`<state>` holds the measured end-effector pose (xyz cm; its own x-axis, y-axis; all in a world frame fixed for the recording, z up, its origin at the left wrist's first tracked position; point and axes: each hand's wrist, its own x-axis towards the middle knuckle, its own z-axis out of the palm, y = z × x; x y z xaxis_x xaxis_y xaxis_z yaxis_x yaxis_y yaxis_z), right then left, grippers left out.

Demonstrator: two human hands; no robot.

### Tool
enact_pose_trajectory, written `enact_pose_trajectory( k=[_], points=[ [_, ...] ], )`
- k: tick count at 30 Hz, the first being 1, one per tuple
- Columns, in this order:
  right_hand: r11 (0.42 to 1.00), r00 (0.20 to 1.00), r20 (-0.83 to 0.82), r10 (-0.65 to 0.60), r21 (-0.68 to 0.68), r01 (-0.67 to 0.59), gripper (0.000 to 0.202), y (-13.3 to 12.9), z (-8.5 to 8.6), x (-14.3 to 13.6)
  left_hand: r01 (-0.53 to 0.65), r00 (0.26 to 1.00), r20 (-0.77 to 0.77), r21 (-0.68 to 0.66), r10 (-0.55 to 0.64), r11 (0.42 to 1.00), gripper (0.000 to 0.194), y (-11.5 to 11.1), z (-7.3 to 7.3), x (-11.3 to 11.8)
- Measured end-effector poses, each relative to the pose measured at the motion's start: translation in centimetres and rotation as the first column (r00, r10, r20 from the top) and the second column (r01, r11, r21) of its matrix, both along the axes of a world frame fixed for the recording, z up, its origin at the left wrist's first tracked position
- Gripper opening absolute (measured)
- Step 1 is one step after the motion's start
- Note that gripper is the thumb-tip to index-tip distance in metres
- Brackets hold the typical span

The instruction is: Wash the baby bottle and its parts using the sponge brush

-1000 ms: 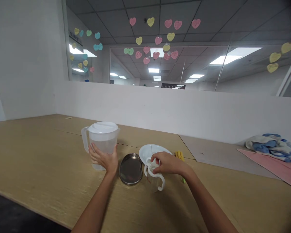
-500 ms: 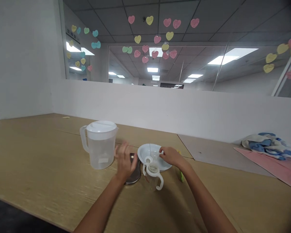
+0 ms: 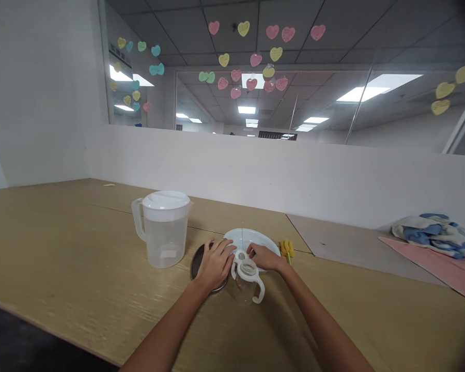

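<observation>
A clear baby bottle (image 3: 245,292) with white two-sided handles stands uncapped on the table in front of me. Right behind its mouth is a small white ring-shaped piece (image 3: 241,255), and a thin straw-like line rises above it. My left hand (image 3: 216,263) reaches over a dark round metal dish (image 3: 196,263), its fingers stretched out toward the white piece and the bowl's edge. Over the near side of a white bowl (image 3: 269,242), my right hand (image 3: 264,257) has its fingers curled together beside the white piece. What those fingers hold is hidden.
To the left stands a translucent pitcher (image 3: 166,235) with a white lid. A yellow sponge brush (image 3: 287,249) with a green handle lies right of the bowl. Far right are a blue-and-white cloth (image 3: 434,235) and a pink cloth (image 3: 430,266). A white wall (image 3: 201,165) rises behind.
My left hand has moved right, from beside the pitcher to near the bowl. My right hand has come down and closer to the bottle. The view has shifted slightly.
</observation>
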<state>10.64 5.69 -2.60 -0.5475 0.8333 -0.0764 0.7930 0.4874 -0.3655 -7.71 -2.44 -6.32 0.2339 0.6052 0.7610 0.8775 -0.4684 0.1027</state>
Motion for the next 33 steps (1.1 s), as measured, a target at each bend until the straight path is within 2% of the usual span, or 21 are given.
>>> enact_pose_trajectory(
  k=[2, 4, 6, 8, 12, 18, 24, 26, 29, 33],
  points=[
    [1.000, 0.999, -0.052, -0.009, 0.025, 0.010, 0.053, 0.1, -0.3, 0.0, 0.010, 1.000, -0.010, -0.054, -0.010, 0.999, 0.026, 0.1, -0.2, 0.0],
    [0.998, 0.990, -0.132, 0.047, 0.044, -0.042, 0.059, 0.2, -0.5, 0.0, 0.007, 1.000, -0.011, -0.095, -0.008, 0.995, 0.025, 0.2, -0.4, 0.1],
    [0.992, 0.974, -0.190, 0.124, 0.040, -0.119, 0.052, 0.2, -0.6, 0.0, 0.007, 1.000, -0.012, -0.120, -0.009, 0.993, 0.025, 0.2, -0.4, 0.1],
    [0.989, 0.968, -0.206, 0.144, 0.017, -0.144, 0.045, 0.2, -0.7, 0.0, 0.015, 1.000, -0.014, -0.131, -0.017, 0.991, 0.026, 0.2, -0.4, 0.1],
    [0.994, 0.971, -0.223, 0.081, -0.058, -0.096, 0.045, 0.5, -0.7, 0.1, 0.034, 0.999, -0.012, -0.142, -0.037, 0.989, 0.028, 0.1, -0.2, 0.1],
    [0.974, 0.939, -0.343, -0.012, -0.215, -0.066, 0.044, 1.2, -0.6, 0.6, 0.042, 0.999, -0.007, -0.150, -0.044, 0.988, 0.027, 0.0, 0.0, 0.1],
    [0.930, 0.824, -0.529, -0.203, -0.366, -0.006, 0.044, 0.7, -0.2, 0.6, 0.042, 0.999, -0.003, -0.164, -0.043, 0.986, 0.025, 0.0, 0.0, 0.0],
    [0.919, 0.799, -0.556, -0.229, -0.395, -0.012, 0.041, 0.7, -0.2, 0.6, 0.045, 0.999, 0.001, -0.167, -0.046, 0.985, 0.025, 0.0, -0.1, 0.0],
    [0.929, 0.834, -0.510, -0.211, -0.369, 0.009, 0.039, 0.9, -0.4, 0.4, 0.047, 0.999, 0.004, -0.173, -0.047, 0.984, 0.025, 0.1, -0.1, 0.0],
    [0.974, 0.916, -0.383, -0.117, -0.225, 0.030, 0.041, 1.1, -0.7, 0.1, 0.038, 0.999, -0.004, -0.191, -0.039, 0.981, 0.024, 0.1, -0.1, 0.0]
  ],
)
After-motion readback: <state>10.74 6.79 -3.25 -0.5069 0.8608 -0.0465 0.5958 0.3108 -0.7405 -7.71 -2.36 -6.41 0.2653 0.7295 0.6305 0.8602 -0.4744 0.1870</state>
